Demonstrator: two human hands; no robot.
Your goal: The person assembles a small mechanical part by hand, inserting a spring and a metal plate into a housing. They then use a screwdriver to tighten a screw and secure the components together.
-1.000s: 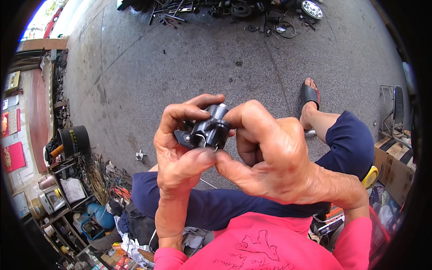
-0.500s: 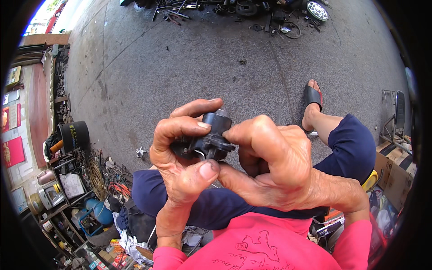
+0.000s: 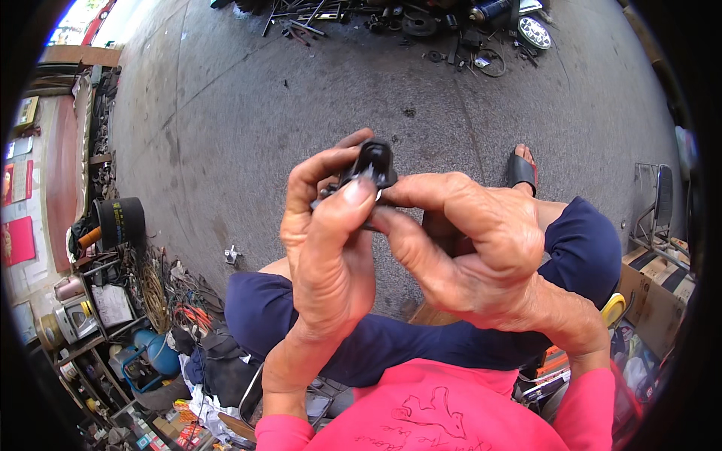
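A small black mechanical part (image 3: 376,159) is held up over my lap; I cannot make out its exact kind. It has an open, hollow-looking end that faces up, and a small pale bit shows at its lower right side. My left hand (image 3: 331,248) is closed round it, thumb pressed on the near face and fingers behind. My right hand (image 3: 485,248) pinches at its right edge with thumb and forefinger, the other fingers curled in. Both hands hide the part's lower half.
Metal parts and rods (image 3: 406,26) lie heaped on the grey floor (image 3: 248,143) ahead. To the left are a black cylinder (image 3: 120,225), a blue tank (image 3: 159,352) and cluttered shelves. Cardboard boxes (image 3: 650,293) and a folding chair (image 3: 660,203) stand at right.
The black part has been raised slightly and turned, so its hollow end now shows. My left hand has rotated with it and moved right; my right hand's pinch has shifted along the part's edge.
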